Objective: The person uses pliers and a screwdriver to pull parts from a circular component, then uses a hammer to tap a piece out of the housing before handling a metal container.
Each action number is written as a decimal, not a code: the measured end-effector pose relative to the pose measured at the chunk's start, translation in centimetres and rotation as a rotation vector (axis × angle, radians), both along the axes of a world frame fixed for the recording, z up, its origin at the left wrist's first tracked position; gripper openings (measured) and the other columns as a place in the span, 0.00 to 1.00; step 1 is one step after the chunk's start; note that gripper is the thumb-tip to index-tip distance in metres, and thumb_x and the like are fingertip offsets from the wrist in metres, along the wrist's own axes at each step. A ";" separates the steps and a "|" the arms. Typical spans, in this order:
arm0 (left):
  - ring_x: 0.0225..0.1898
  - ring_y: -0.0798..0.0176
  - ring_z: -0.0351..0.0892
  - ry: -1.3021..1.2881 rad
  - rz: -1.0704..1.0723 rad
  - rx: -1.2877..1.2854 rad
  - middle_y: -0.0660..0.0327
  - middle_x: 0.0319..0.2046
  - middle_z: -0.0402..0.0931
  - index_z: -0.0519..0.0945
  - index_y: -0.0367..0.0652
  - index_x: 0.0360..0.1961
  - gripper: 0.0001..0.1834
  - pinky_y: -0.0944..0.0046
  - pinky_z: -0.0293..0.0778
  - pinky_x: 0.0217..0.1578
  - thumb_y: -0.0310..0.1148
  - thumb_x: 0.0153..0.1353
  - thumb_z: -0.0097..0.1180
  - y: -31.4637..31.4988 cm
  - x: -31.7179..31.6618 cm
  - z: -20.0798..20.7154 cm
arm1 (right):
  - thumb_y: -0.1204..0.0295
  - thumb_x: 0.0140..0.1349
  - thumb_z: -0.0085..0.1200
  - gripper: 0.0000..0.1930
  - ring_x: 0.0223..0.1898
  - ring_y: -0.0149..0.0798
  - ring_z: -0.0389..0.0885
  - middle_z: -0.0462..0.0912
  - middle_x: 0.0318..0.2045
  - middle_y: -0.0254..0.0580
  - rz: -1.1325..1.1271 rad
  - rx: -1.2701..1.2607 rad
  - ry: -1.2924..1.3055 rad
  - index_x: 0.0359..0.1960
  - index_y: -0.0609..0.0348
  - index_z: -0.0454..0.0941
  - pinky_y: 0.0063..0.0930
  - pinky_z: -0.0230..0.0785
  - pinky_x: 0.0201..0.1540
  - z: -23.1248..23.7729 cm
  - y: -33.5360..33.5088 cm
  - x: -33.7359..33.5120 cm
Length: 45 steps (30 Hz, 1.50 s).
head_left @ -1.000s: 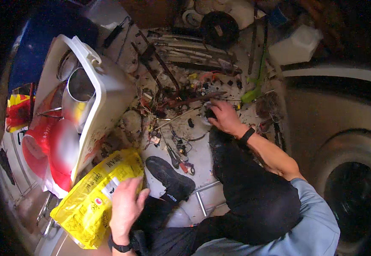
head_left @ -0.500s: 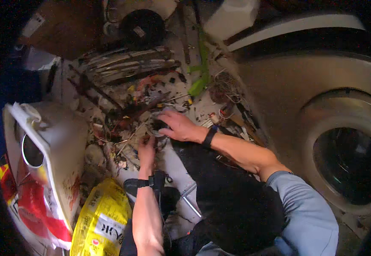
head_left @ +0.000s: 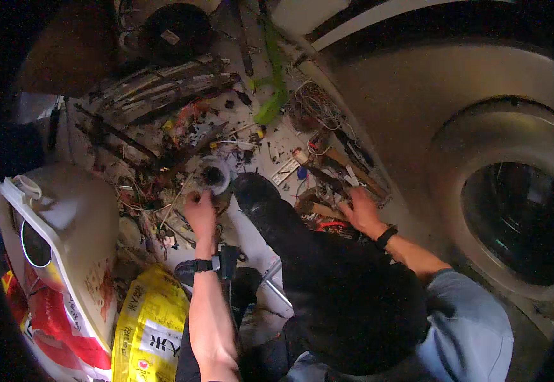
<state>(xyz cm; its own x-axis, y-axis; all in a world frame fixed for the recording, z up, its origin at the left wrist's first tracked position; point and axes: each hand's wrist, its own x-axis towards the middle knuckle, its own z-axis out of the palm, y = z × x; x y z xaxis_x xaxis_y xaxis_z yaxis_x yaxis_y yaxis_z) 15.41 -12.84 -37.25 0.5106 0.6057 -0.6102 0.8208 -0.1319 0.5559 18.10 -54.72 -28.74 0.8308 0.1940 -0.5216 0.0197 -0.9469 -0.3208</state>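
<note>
My left hand [head_left: 200, 215] is closed, its fingers curled beside a whitish round container [head_left: 224, 179] with a dark inside. What those fingers hold, if anything, is too small to make out. Off to the right, my right hand [head_left: 363, 215] reaches down with thumb and fingers apart. It is over a pile of hand tools, close to a dark tool [head_left: 328, 180] and a wooden handle [head_left: 323, 212]. Red-orange handles [head_left: 328, 224] lie just below its fingers. Whether the fingertips touch any tool is unclear.
Loose scraps and wires [head_left: 143, 184] cover the floor around the container. Sticks [head_left: 169, 95] and a green tool [head_left: 274, 105] lie farther off. A front-loading washing machine [head_left: 442, 95] stands right; a white plastic bin [head_left: 76, 204] and yellow bag [head_left: 153, 312] are left.
My right hand has left the container beside my left hand and moved right to the tool pile. My left hand has stayed by the container. The view has shifted slightly.
</note>
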 end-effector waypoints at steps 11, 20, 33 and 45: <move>0.36 0.64 0.78 -0.188 0.220 -0.361 0.59 0.38 0.80 0.76 0.35 0.46 0.10 0.64 0.75 0.36 0.27 0.65 0.54 1.8 -5.2 3.5 | 0.66 0.59 0.64 0.25 0.49 0.64 0.75 0.75 0.46 0.60 0.146 -0.117 0.075 0.54 0.67 0.72 0.53 0.70 0.51 -3.4 -4.4 -6.5; 0.32 0.67 0.78 -0.206 0.255 -0.387 0.62 0.36 0.79 0.76 0.39 0.47 0.10 0.63 0.77 0.31 0.25 0.65 0.54 3.0 -7.8 1.6 | 0.64 0.56 0.64 0.21 0.42 0.64 0.78 0.79 0.40 0.59 0.404 0.017 0.252 0.48 0.64 0.76 0.54 0.72 0.47 -2.8 -2.0 -2.6; 0.34 0.65 0.76 -0.135 0.260 -0.172 0.60 0.31 0.80 0.79 0.31 0.46 0.14 0.63 0.73 0.36 0.30 0.62 0.55 1.6 -8.9 4.3 | 0.64 0.70 0.59 0.11 0.18 0.23 0.68 0.72 0.24 0.27 -0.670 0.600 1.112 0.45 0.56 0.75 0.22 0.61 0.20 4.3 3.6 4.5; 0.31 0.60 0.83 -0.020 0.167 -0.095 0.47 0.32 0.83 0.80 0.29 0.42 0.14 0.59 0.76 0.32 0.32 0.62 0.59 1.9 -5.7 0.4 | 0.61 0.64 0.65 0.22 0.38 0.32 0.77 0.82 0.35 0.39 -0.030 0.442 0.501 0.53 0.62 0.78 0.35 0.73 0.44 2.1 11.9 6.2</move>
<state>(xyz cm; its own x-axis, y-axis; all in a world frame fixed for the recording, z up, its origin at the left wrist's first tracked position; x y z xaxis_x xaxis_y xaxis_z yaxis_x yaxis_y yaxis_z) 9.67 -10.91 -36.80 0.4202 0.6234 -0.6594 0.8156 0.0590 0.5756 24.25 -42.87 -26.66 0.5168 0.4585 -0.7229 -0.2572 -0.7223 -0.6420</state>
